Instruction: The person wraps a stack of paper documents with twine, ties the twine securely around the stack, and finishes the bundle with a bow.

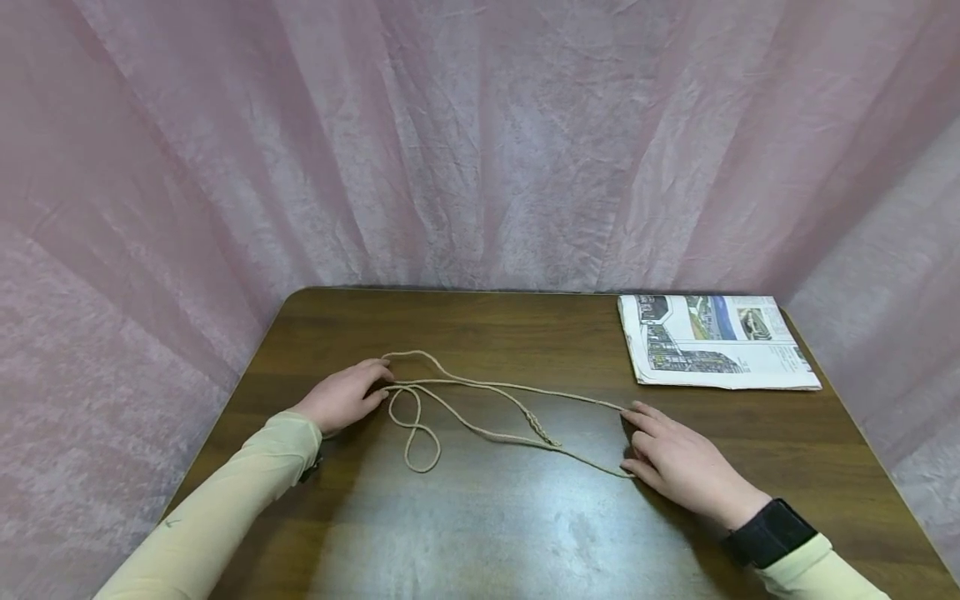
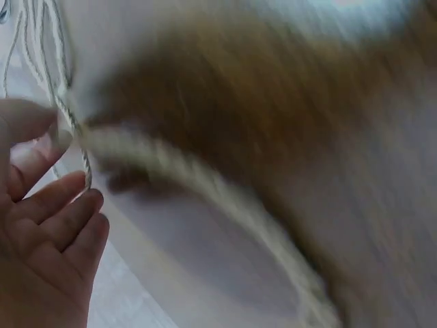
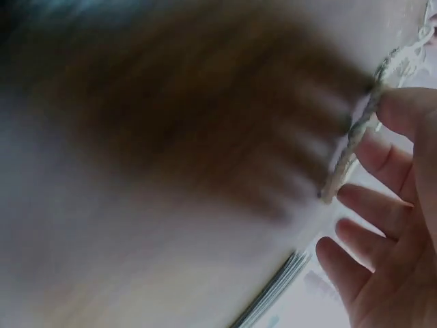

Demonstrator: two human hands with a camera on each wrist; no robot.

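A thin beige rope [image 1: 487, 387] lies in long loops across the brown table [image 1: 495, 525]. One small loop curls toward the front at the left. My left hand [image 1: 375, 388] rests palm down at the rope's left end, and its fingertips touch the strands there. In the left wrist view the rope [image 2: 205, 184] runs past the thumb of the left hand [image 2: 51, 178], and the fingers are relaxed. My right hand [image 1: 636, 440] lies flat with straight fingers at the rope's right bend. In the right wrist view the rope [image 3: 351, 147] lies against the fingertips of the right hand [image 3: 382, 205].
A folded newspaper [image 1: 712, 342] lies at the table's back right corner, and its edge [image 3: 273, 294] shows in the right wrist view. Pink fabric [image 1: 480, 142] hangs close round the back and both sides of the table. I wear a black wrist strap [image 1: 768, 533] on my right arm.
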